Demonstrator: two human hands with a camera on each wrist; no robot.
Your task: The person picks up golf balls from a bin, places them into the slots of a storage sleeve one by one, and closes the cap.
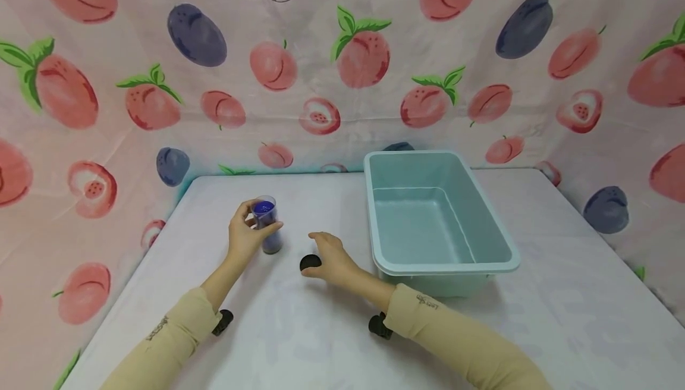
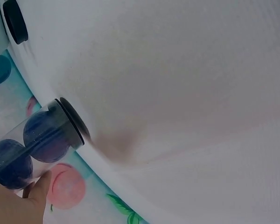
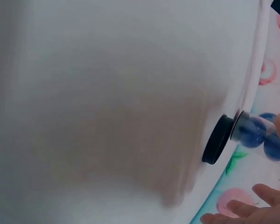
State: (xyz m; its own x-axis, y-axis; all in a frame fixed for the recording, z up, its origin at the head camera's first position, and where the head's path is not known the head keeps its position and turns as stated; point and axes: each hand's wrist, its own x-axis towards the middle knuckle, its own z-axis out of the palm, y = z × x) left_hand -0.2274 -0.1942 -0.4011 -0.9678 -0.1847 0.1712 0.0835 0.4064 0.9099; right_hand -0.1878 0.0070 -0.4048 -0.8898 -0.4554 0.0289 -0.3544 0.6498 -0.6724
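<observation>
My left hand (image 1: 243, 236) grips a clear cylindrical container (image 1: 266, 219), thumb on one side and fingers on the other. Dark blue balls (image 2: 45, 136) are stacked inside it, and its dark base (image 2: 73, 121) is close over the white table. A round black lid (image 1: 310, 263) lies on the table to the right of the container. Over that lid, my right hand (image 1: 336, 262) is spread with thumb and fingers apart, holding nothing. In the right wrist view its extended fingers (image 3: 242, 210) show at the bottom right, apart from the lid.
To the right of my right hand stands a light green rectangular basin (image 1: 444, 271). The white table (image 1: 299, 336) ends at a fruit-patterned cloth (image 1: 321, 81) behind and along the sides. Black wrist cameras (image 1: 380, 326) hang under both forearms.
</observation>
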